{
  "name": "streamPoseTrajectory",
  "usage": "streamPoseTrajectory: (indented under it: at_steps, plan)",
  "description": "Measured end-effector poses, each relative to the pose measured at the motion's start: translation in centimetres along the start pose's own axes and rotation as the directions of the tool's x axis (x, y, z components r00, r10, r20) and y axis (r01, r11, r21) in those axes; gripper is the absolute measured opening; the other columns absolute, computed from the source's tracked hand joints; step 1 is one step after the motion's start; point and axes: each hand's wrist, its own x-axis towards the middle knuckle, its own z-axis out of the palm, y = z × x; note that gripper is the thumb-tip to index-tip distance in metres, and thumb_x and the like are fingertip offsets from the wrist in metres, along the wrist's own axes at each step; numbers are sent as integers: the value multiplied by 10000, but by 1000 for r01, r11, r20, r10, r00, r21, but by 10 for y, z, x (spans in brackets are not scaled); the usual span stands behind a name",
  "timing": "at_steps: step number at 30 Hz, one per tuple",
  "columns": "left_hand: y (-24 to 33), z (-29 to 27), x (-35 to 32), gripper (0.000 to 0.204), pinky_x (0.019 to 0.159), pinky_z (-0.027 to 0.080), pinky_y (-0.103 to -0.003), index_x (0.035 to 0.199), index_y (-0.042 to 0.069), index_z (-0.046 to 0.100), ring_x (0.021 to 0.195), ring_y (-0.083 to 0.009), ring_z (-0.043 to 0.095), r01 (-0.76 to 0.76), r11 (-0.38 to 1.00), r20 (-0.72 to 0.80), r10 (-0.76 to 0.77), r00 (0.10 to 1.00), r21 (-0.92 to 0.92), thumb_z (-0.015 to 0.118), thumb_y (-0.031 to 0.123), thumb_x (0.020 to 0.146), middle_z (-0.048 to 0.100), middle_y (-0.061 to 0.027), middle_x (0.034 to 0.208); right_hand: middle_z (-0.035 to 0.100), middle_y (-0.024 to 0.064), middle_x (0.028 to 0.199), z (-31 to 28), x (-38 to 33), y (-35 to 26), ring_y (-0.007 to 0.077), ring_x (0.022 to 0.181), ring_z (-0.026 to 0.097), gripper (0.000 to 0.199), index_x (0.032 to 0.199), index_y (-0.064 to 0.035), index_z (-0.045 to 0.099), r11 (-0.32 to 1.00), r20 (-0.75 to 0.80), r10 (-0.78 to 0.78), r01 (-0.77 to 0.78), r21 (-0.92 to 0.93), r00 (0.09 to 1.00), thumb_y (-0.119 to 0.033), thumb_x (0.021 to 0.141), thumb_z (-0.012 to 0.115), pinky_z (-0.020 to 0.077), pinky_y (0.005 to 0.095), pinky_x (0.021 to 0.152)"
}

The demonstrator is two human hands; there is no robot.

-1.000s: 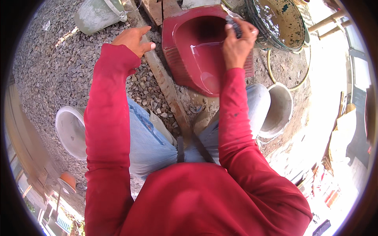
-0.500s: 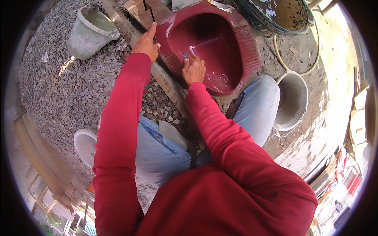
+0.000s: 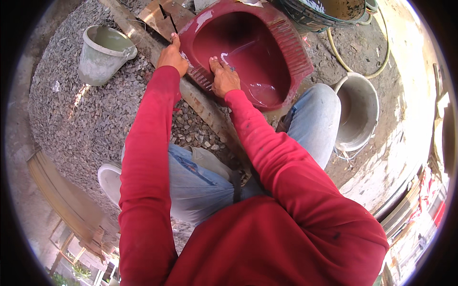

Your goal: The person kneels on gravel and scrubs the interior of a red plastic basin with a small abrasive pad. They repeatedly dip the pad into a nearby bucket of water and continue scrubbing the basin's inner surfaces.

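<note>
The dark red squat-toilet pan [image 3: 248, 52] lies on the gravel ground [image 3: 71, 124] beside a wooden plank [image 3: 210, 114]. The left hand [image 3: 171, 57], arm stretched straight, grips the pan's near-left rim, fingers curled over it. The right hand [image 3: 223, 78], elbow bent, rests flat on the ribbed footrest, fingers spread and reaching into the bowl.

One head-worn fisheye view, looking steeply down from above the person's chest and knees. It faces forward over the gravel ground [image 3: 71, 124], close to the red basin [image 3: 248, 52]. Edges curve strongly.
</note>
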Motion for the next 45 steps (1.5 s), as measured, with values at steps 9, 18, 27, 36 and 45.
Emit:
streamPoseTrajectory:
  at_steps: [9,18,27,36,45]
  plan:
    - [-6,1,4,798,883,491,-481,1496,-22,313,1024,-453,628,-21,999,20,22,1000,-45,552,-1,735,636,-338,1052,384,140,1548,15,-24,-12,291,1393,426,659,1488,-19,363,980,-31,190,-192,-59,981,-126,860,531,398,467,1060]
    - [-22,11,10,779,894,478,-487,1489,-15,333,1028,-468,615,-78,987,-10,78,997,-143,530,4,735,623,-353,1048,387,199,1532,-6,15,-65,301,1390,431,695,1475,44,333,999,-187,-3,10,32,982,-122,835,547,429,452,1019]
    - [-30,16,13,749,919,476,-461,1492,29,356,1084,-449,603,-50,976,-20,47,999,-210,505,2,758,615,-327,1135,356,237,1531,-36,40,-83,328,1401,405,983,1492,64,245,948,-10,171,-161,276,985,-200,702,768,389,419,1095]
    - [-37,17,16,646,930,481,-373,1502,186,393,1058,-338,671,-70,965,-46,60,997,-254,520,39,887,640,-229,1241,255,217,1585,-27,60,-57,313,1451,316,1026,1533,38,136,927,28,128,-130,353,991,-191,722,722,361,389,1141]
    - [-16,-7,8,748,1008,460,-426,1510,79,341,1203,-411,551,-54,989,40,60,997,-138,500,14,782,580,-245,1292,252,80,1613,15,-17,12,286,1469,281,960,1560,-135,219,998,37,16,-18,53,999,-92,712,668,385,385,1137]
